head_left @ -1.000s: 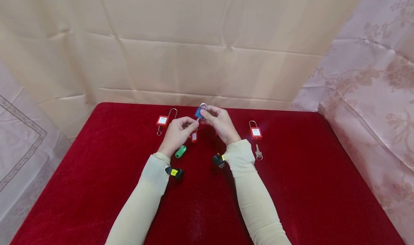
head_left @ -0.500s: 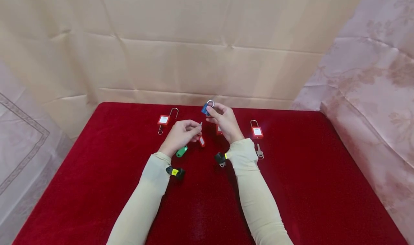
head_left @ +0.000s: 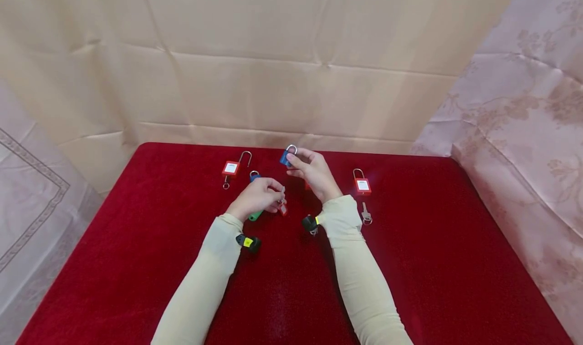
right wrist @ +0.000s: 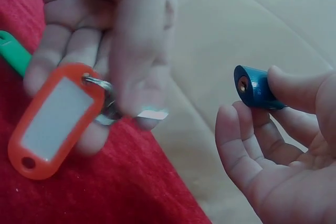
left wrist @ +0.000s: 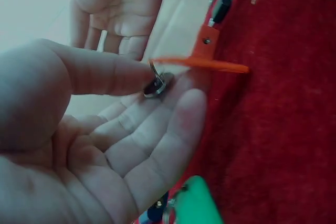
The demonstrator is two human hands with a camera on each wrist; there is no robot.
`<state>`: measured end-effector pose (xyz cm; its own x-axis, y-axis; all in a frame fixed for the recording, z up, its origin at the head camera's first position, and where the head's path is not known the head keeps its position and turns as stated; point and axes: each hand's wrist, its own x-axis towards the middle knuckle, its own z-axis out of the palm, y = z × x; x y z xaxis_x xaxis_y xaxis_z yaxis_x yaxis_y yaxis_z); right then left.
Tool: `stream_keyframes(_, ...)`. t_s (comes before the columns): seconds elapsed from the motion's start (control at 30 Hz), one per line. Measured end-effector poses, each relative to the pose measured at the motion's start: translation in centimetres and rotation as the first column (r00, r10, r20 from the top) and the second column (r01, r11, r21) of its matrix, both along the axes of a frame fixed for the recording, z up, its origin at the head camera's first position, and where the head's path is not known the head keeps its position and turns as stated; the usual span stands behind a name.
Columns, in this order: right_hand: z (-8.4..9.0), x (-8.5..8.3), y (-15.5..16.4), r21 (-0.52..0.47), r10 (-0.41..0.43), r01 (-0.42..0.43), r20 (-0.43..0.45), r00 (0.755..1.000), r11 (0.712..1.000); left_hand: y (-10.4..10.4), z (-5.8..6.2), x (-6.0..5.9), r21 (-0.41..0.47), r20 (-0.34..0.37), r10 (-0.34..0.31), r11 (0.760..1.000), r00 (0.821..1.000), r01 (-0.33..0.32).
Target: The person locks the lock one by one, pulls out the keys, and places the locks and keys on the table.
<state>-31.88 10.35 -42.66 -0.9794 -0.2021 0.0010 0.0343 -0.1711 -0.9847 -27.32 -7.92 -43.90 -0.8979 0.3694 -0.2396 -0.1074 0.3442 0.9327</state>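
Between left thumb and fingers, my left hand (head_left: pixel 257 198) pinches a small silver key (right wrist: pixel 152 114). From its ring hangs a red-orange key tag (right wrist: pixel 58 121) with a white label. My right hand (head_left: pixel 314 173) holds a blue padlock (head_left: pixel 287 158) by its body, raised above the table's far side, with the silver shackle up. In the right wrist view the keyhole end of this padlock (right wrist: pixel 258 86) faces the left hand. The key is apart from the padlock. Just beyond the left hand lies another blue padlock (head_left: pixel 254 175), and a green key tag (head_left: pixel 256 216) is partly hidden under that hand.
On the red cloth (head_left: pixel 282 294) lie a red padlock (head_left: pixel 231 168) with its shackle open at the left, and another red padlock (head_left: pixel 362 186) at the right with a key (head_left: pixel 366 213) nearer me. A red thing (head_left: pixel 307 185) is mostly hidden behind the right hand.
One second ago the key was at the blue padlock's underside. The hands have since separated: the left came down and nearer with key and tag, while the right shifted slightly right with the padlock.
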Motion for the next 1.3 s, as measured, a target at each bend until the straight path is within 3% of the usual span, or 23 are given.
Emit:
stream_keyframes(0.2, 0.0, 0.1, -0.1, 0.010, 0.030, -0.031, 0.020, 0.999, 0.999, 0.2, -0.7, -0.1, -0.135, -0.105, 0.024, 0.990, 0.994, -0.038)
stream_keyframes(0.4, -0.1, 0.1, 0.0, 0.028, 0.045, -0.046, 0.029, 0.999, 0.999, 0.2, -1.1, -0.1, -0.269, -0.242, 0.003, 0.961, 0.970, -0.070)
stream_keyframes(0.63, -0.2, 0.1, -0.1, 0.040, 0.053, -0.054, 0.038, 0.998, 0.998, 0.4, -1.0, 0.1, -0.262, -0.290, 0.014, 0.961, 0.957, -0.094)
stream_keyframes(1.07, -0.3, 0.1, -0.2, 0.032, 0.060, -0.062, 0.050, 0.997, 0.998, 0.6, -1.0, 0.0, -0.275, -0.276, 0.013, 0.957, 0.961, -0.092)
stream_keyframes(1.2, -0.4, 0.1, -0.3, 0.035, 0.065, -0.067, 0.059, 0.996, 0.997, 0.5, -0.9, -0.1, -0.258, -0.305, 0.043, 0.958, 0.951, -0.126)
stream_keyframes(1.3, -0.4, 0.2, -0.3, 0.046, 0.075, -0.078, 0.062, 0.995, 0.996, 0.4, -0.8, -0.2, -0.197, -0.327, 0.094, 0.966, 0.940, -0.165)
